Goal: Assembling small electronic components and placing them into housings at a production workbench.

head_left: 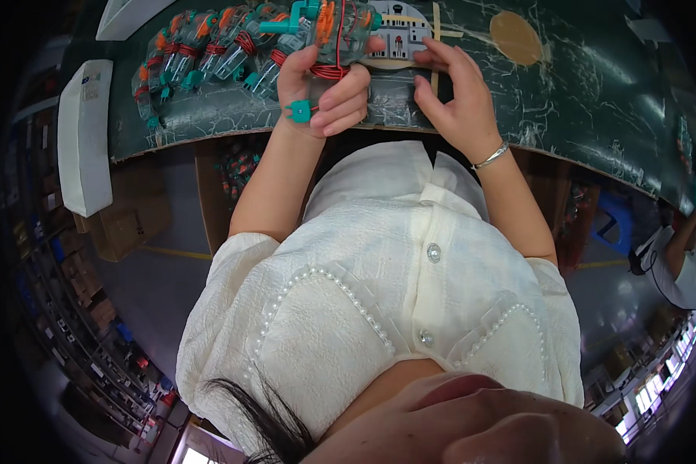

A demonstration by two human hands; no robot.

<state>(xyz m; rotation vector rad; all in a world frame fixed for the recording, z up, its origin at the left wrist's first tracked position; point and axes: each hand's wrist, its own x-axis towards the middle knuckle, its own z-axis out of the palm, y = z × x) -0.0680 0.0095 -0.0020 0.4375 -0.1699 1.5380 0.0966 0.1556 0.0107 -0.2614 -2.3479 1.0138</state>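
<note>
My left hand is wrapped round a see-through plastic device with orange and teal parts. A coil of red wire hangs against the palm, and a small teal plug rests by the wrist. Just right of the device lies a grey fixture board with small metal and red parts on it. My right hand is at the board's right edge, its thumb and fingers apart and nothing visible between them. Whether its fingertips touch the board I cannot tell.
Several similar devices with red wire coils lie in a row at the left of the dark green table. A tan round patch is at the right. A white tray stands beyond the left edge. Another person's arm shows far right.
</note>
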